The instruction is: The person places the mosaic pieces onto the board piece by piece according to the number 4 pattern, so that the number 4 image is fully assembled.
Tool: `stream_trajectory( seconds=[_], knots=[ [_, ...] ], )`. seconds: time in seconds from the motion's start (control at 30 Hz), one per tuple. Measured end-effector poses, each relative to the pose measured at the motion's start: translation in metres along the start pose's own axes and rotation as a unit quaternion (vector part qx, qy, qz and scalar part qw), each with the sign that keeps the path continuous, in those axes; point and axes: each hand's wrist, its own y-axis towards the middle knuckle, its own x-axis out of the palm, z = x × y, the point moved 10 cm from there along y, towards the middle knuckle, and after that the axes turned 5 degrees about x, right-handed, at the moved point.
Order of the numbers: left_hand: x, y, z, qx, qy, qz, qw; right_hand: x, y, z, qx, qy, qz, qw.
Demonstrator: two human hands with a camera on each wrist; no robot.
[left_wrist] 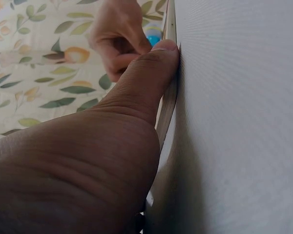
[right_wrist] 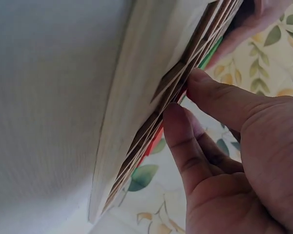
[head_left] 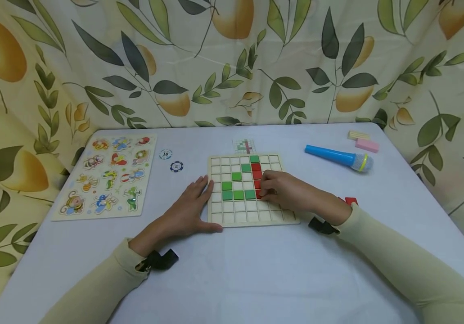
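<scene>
A wooden grid board (head_left: pixel 241 218) lies on the table, with green tiles (head_left: pixel 227 185) and a column of red tiles (head_left: pixel 256 174) in some of its squares. My left hand (head_left: pixel 185 209) rests at the board's left side, fingers straight and thumb along the near corner; in the left wrist view the thumb touches the board's edge (left_wrist: pixel 170 105). Over the board's right half, my right hand (head_left: pixel 288 191) pinches a red tile (head_left: pixel 258 194) at the lower end of the red column. The right wrist view shows thumb and finger close together at the grid, hiding most of that tile.
Behind the board lies a small pattern card (head_left: pixel 244 146). To the left are two chips (head_left: pixel 177 166) and an insect puzzle board (head_left: pixel 110 180). A blue toy microphone (head_left: pixel 337 157), a pink block (head_left: pixel 367 145) and a pale yellow block (head_left: pixel 358 135) lie right. More red pieces (head_left: pixel 351 200) sit beside my right wrist.
</scene>
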Motion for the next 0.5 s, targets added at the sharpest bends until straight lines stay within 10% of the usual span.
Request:
stream_trajectory(
  seconds=[0.23, 0.5],
  knots=[
    [0.004, 0.002, 0.002, 0.002, -0.011, -0.004, 0.9999, -0.013, -0.025, 0.002, 0.015, -0.019, 0.019, 1.0],
    [0.0, 0.0, 0.003, -0.003, -0.003, -0.001, 1.0, -0.089, -0.13, 0.066, 0.137, -0.026, 0.142, 0.98]
  ],
)
